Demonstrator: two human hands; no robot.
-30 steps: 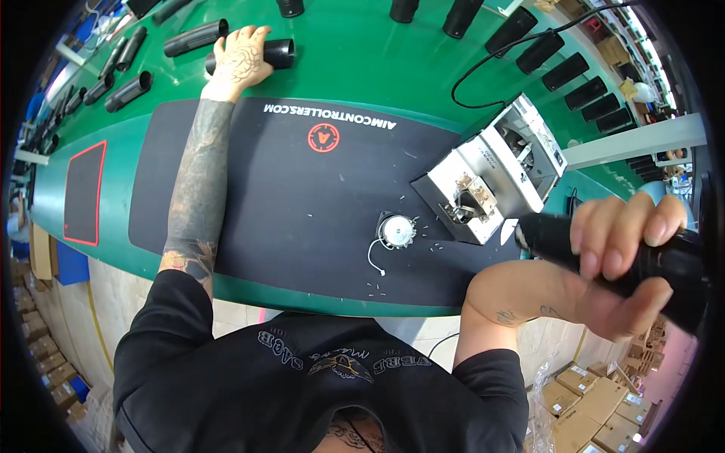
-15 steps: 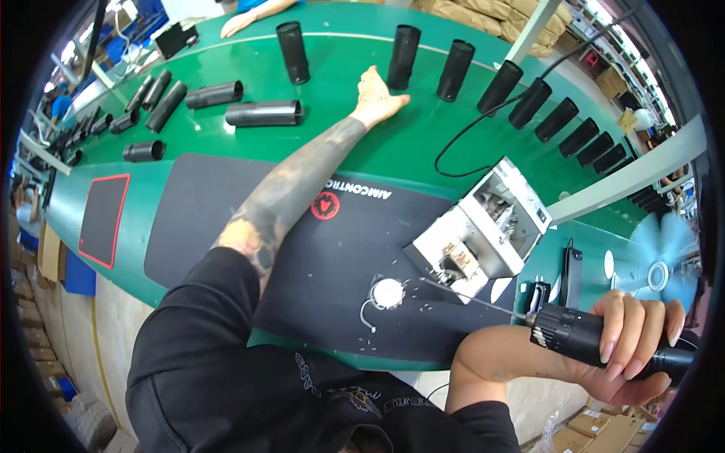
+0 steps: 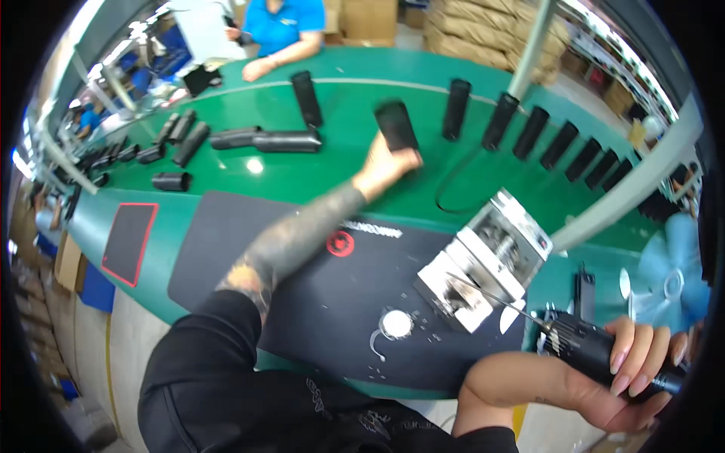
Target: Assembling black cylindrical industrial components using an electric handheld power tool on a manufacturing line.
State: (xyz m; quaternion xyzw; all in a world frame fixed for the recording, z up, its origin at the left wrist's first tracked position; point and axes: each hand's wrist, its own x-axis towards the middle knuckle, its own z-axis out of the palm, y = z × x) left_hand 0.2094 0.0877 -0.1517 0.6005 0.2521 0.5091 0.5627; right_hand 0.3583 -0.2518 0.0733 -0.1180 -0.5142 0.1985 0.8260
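Near white-lettered mat (image 3: 325, 302), left hand (image 3: 384, 167) around black tube (image 3: 396, 125), right hand (image 3: 633, 371) around screwdriver (image 3: 580, 346).

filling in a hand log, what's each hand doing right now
Left hand: closed, holding a black cylindrical tube by its near end.
Right hand: closed, holding a black electric screwdriver by its body.

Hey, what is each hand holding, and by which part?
The left hand holds a black tube near its lower end. The right hand grips a black power screwdriver around the rear of its body.
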